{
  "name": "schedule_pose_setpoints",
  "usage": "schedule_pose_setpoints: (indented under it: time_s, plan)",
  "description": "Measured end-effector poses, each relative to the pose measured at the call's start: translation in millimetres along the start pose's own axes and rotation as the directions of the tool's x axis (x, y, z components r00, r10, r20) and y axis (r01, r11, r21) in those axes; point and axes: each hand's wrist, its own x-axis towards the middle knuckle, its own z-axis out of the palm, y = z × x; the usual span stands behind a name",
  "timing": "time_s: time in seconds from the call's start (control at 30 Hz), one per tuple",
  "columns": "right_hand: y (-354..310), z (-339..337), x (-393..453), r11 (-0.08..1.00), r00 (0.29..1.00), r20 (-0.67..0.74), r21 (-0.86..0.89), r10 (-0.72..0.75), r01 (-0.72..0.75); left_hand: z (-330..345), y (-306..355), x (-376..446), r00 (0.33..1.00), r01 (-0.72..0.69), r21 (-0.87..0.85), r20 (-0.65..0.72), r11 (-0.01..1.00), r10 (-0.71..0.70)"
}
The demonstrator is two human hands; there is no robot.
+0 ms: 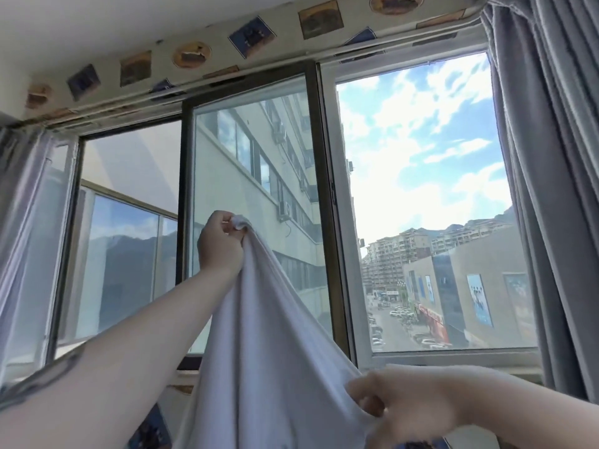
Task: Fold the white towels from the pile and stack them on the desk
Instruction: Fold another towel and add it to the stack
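A white towel point(269, 345) hangs in the air in front of the window, stretched between my two hands. My left hand point(220, 244) is raised high and pinches one corner of the towel between thumb and fingers. My right hand point(405, 400) is lower, at the bottom right, and grips the towel's edge with curled fingers. The cloth sags in folds between the two grips and runs out of view at the bottom. Neither the pile nor the desk is in view.
A large sliding window point(252, 202) fills the view straight ahead, with buildings and a street outside. Grey curtains hang at the right point(551, 196) and at the left point(22, 228). The window sill point(453, 354) lies just beyond my right hand.
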Motion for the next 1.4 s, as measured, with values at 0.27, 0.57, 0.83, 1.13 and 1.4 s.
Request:
schedule_pose_setpoints:
  time_s: [0.27, 0.57, 0.83, 1.13, 1.4]
  plan:
    - [-0.7, -38.2, 1.5, 0.997, 0.987, -0.157, 0.065, -0.018, 0.029, -43.3, -31.9, 17.4, 0.992, 0.087, 0.054, -0.095, 0.995, -0.081]
    - [31.1, -127.6, 2.4, 0.885, 0.915, -0.403, -0.425, 0.004, -0.192, -85.8, -52.0, 21.0, 0.971, 0.192, 0.091, 0.125, 0.977, -0.202]
    - [34.2, -162.4, 0.2, 0.975, 0.902, -0.410, -0.102, 0.138, -0.195, -94.2, -42.2, 25.9, 0.919, 0.178, 0.251, 0.302, 0.951, -0.252]
    - [32.4, -162.4, -17.7, 0.956, 0.889, -0.452, 0.284, 0.066, 0.073, -89.7, -51.1, 13.7, 0.860, 0.310, 0.203, 0.355, 0.929, -0.365]
    - [50.8, -164.5, -24.2, 0.998, 0.745, -0.664, 0.042, 0.063, -0.046, -97.5, -44.5, 13.2, 0.804, 0.370, 0.031, 0.490, 0.929, -0.337]
